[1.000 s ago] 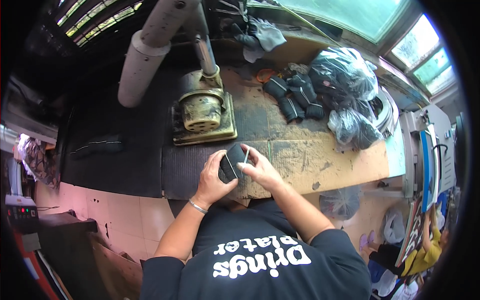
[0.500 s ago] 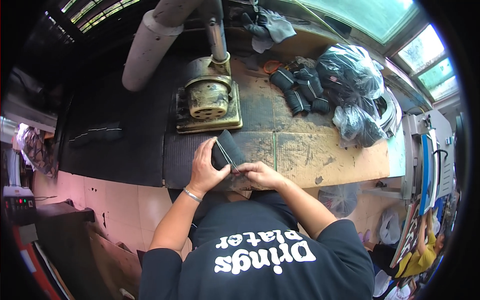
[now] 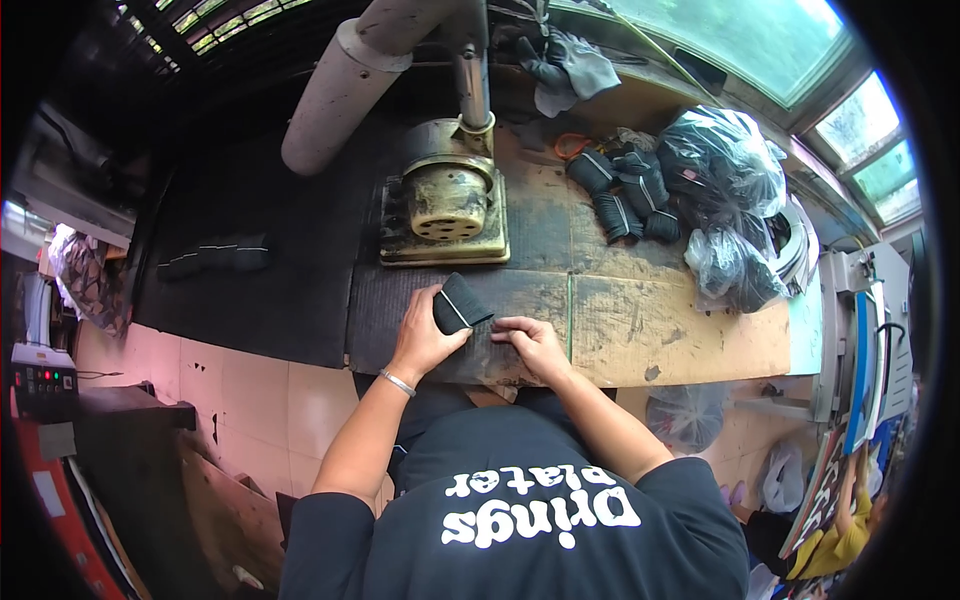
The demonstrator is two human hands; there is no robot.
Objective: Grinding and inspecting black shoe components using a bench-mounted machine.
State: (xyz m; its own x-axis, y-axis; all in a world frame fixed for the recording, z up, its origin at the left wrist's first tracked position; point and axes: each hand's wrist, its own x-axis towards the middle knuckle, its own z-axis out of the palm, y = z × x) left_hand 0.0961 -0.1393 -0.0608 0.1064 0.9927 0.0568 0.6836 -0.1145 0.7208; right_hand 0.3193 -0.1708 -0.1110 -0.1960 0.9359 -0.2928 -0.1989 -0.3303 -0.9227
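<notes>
My left hand (image 3: pixel 424 338) is closed around a flat black bundle (image 3: pixel 462 302) that looks like folded fabric or strips. A thin white band runs across the bundle near the fingers. The bundle is tilted above the front edge of the cardboard-covered bench. My right hand (image 3: pixel 532 345) is just to the right of the bundle, apart from it. Its thumb and forefinger are a little apart, and I see nothing between them. Straight ahead of both hands stands a worn brass-coloured machine head (image 3: pixel 447 205) on a square base.
A thick grey pipe (image 3: pixel 345 95) hangs at the upper left. Several banded black bundles (image 3: pixel 622 190) lie at the back right, next to plastic bags (image 3: pixel 725 165). More black bundles (image 3: pixel 215 257) lie on the left side. A person in yellow (image 3: pixel 838 545) is at the far right.
My right hand has come away from the bundle and its band. The band, earlier pulled out in strands toward the right fingers, now lies flat across the bundle. The view has shifted slightly.
</notes>
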